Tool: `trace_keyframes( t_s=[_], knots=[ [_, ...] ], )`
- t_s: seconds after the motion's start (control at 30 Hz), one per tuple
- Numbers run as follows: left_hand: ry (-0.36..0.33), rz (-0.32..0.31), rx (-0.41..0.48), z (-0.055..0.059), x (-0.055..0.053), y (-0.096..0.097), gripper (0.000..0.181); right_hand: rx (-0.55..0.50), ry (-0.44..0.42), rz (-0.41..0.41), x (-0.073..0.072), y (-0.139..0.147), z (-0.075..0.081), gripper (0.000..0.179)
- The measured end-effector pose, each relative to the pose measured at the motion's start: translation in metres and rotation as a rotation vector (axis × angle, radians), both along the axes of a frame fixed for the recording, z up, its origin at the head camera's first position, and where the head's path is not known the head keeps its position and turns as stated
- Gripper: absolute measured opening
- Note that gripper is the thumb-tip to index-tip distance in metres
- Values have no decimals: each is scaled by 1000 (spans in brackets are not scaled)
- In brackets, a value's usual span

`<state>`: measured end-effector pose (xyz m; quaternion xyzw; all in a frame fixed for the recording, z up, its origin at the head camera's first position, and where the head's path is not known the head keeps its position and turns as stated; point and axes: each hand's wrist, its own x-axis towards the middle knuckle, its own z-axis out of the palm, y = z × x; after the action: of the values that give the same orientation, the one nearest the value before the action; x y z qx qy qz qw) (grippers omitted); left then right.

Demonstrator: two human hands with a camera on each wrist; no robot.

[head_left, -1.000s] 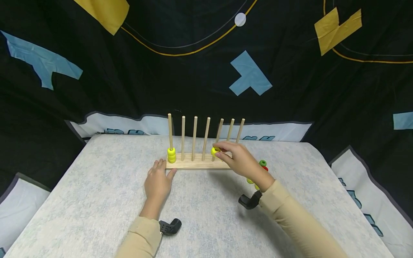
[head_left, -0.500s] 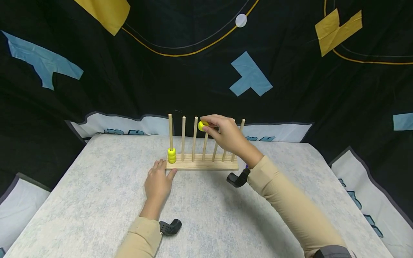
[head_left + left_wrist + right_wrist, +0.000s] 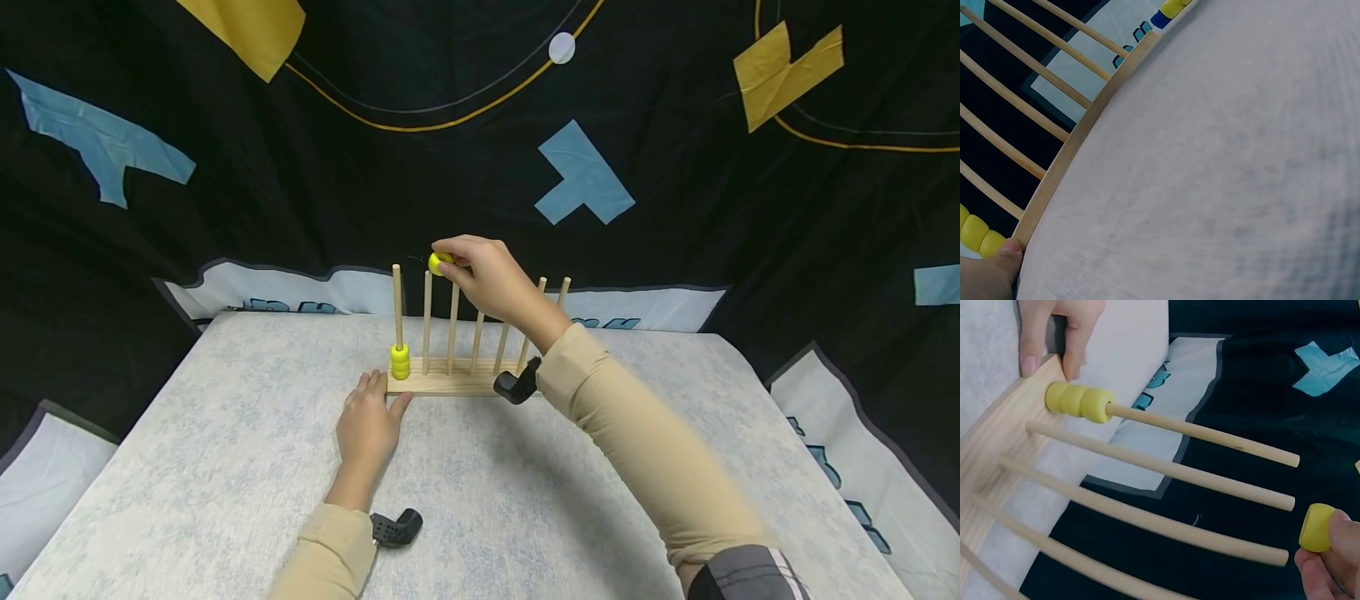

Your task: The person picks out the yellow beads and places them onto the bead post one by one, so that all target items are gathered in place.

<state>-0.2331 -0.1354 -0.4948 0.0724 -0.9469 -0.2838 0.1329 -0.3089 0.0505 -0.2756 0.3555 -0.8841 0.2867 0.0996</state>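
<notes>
A wooden peg rack (image 3: 450,385) with a row of upright pegs stands on the table. Three yellow beads (image 3: 400,362) are stacked low on its leftmost peg. My left hand (image 3: 367,427) grips the rack's left end, thumb at the front side, as the right wrist view also shows. Above the pegs, my right hand (image 3: 491,275) pinches one yellow bead (image 3: 1315,528) between thumb and fingers. That bead is apart from the peg tips, near the tops of the second peg (image 3: 1272,498) and third peg (image 3: 1266,551) from the left. My right forearm hides part of the rack's right side.
In the left wrist view, a few yellow and blue beads (image 3: 1169,12) lie beyond the rack's far end. The pale table (image 3: 225,467) ends at a black curtain (image 3: 450,200) behind the rack. A black wrist camera (image 3: 517,383) hangs below my right wrist.
My right hand has lifted the yellow bead from low beside a right-hand peg and carried it up and left above the pegs. My left hand has stayed at the rack's end.
</notes>
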Motion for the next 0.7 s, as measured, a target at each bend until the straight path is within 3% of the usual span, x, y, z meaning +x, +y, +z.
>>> trace_keyframes(
  t_s=[0.7],
  knots=[
    [-12,1,0,-1,0,-2,64,-20,-25,42,-7,-47,-1,36]
  ],
)
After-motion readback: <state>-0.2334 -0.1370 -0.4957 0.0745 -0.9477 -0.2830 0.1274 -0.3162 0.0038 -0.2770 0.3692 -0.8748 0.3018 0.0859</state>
